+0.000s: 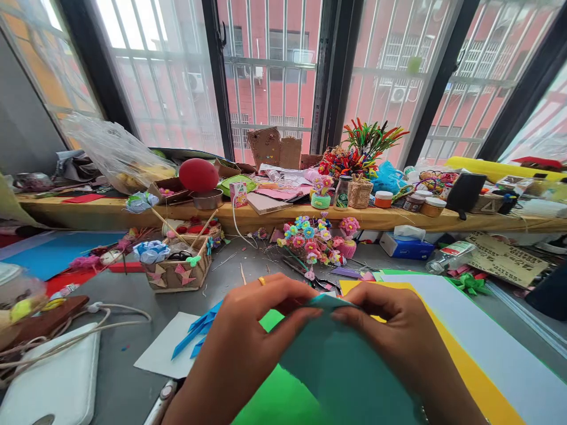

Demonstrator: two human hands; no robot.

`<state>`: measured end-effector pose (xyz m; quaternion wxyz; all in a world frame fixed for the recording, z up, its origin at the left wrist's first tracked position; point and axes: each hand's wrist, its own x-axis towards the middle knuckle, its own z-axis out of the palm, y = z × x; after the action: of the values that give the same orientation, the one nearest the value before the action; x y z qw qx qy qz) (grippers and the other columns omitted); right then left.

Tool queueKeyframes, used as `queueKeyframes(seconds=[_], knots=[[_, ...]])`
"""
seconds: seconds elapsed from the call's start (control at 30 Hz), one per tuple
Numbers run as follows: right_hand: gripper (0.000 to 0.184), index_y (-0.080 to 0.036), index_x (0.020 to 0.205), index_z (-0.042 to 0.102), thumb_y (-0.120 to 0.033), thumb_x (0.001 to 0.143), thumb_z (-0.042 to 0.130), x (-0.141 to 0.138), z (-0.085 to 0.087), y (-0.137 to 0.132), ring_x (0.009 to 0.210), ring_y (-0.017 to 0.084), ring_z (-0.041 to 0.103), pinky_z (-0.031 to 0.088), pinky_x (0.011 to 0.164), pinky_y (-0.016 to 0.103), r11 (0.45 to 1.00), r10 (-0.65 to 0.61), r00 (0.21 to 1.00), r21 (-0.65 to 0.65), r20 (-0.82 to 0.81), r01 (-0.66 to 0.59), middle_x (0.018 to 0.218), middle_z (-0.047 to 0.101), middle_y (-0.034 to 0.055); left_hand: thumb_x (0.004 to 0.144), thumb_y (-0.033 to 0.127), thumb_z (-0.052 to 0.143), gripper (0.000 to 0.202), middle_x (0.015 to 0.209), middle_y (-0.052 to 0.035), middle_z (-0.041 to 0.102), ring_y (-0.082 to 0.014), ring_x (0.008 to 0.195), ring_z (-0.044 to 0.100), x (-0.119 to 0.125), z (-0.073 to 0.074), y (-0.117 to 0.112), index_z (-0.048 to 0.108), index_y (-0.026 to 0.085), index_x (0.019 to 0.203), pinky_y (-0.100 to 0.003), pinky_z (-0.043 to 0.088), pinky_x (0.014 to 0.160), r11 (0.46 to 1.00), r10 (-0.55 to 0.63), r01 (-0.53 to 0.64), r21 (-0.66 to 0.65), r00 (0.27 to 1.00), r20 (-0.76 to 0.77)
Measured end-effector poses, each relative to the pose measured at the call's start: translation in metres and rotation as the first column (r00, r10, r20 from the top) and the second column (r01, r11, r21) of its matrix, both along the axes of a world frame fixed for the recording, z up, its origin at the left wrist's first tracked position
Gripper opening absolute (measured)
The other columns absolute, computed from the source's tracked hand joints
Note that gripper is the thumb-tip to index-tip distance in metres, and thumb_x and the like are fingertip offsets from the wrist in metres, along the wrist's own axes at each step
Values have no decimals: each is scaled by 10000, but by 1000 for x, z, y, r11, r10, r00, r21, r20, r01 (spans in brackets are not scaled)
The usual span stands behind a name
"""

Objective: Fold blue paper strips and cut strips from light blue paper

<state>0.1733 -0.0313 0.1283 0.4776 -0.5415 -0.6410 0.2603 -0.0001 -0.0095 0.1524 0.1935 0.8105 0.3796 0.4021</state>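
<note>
A teal sheet of paper (345, 366) hangs between my hands, its top edge folded over. My left hand (266, 324) pinches that fold with thumb and fingers; a yellow ring sits on one finger. From the other side my right hand (390, 324) grips the same top edge, thumb in front. The fingertips of both hands nearly meet at the fold. Under the teal paper lies a bright green sheet (274, 401). Left of my left hand, folded blue paper pieces (195, 333) rest on a white square of paper (155, 348).
Yellow (469, 366) and white sheets (482, 330) lie to the right. A cardboard basket (177, 274) stands at the left, behind a white board (57, 378) with a cord. Colourful craft flowers (310, 236), a tissue box (407, 245) and a clear bottle (452, 257) stand farther back.
</note>
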Motion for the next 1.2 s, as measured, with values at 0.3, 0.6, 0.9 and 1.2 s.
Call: queueKeyframes(seconds=[0.3, 0.6, 0.9, 1.2], knots=[[108, -228, 645, 652, -276, 722, 594, 4, 5, -1, 603, 142, 585, 432, 558, 205, 994, 17, 995, 104, 96, -27, 614, 656, -26, 704, 174, 574, 118, 653, 44, 665, -119, 608, 595, 1, -2, 0, 665, 237, 666, -185, 439, 572, 995, 62, -66, 79, 996, 60], [178, -202, 593, 592, -320, 725, 581, 11, 6, 4, 530, 124, 532, 407, 505, 209, 995, 1, 985, 101, 174, -19, 547, 593, -24, 710, 221, 550, 129, 627, 51, 658, -122, 569, 584, 1, 1, -1, 654, 250, 639, -191, 442, 564, 981, 143, -156, 117, 983, 116], [102, -189, 658, 608, -238, 741, 572, 12, -3, 18, 586, 115, 553, 402, 526, 188, 989, 150, 971, -16, 188, -149, 610, 617, -28, 702, 272, 576, 93, 622, 75, 653, -107, 522, 553, -18, 2, 8, 659, 270, 661, -198, 447, 586, 938, 262, -278, 207, 960, 102], [197, -177, 733, 627, -369, 691, 612, 25, -6, 21, 577, 148, 573, 433, 481, 222, 997, -35, 983, -81, -179, 21, 644, 636, 6, 695, 281, 627, 177, 857, 44, 645, -128, 771, 609, -11, -1, 11, 612, 261, 871, -215, 484, 716, 879, 368, -468, 97, 792, 486]])
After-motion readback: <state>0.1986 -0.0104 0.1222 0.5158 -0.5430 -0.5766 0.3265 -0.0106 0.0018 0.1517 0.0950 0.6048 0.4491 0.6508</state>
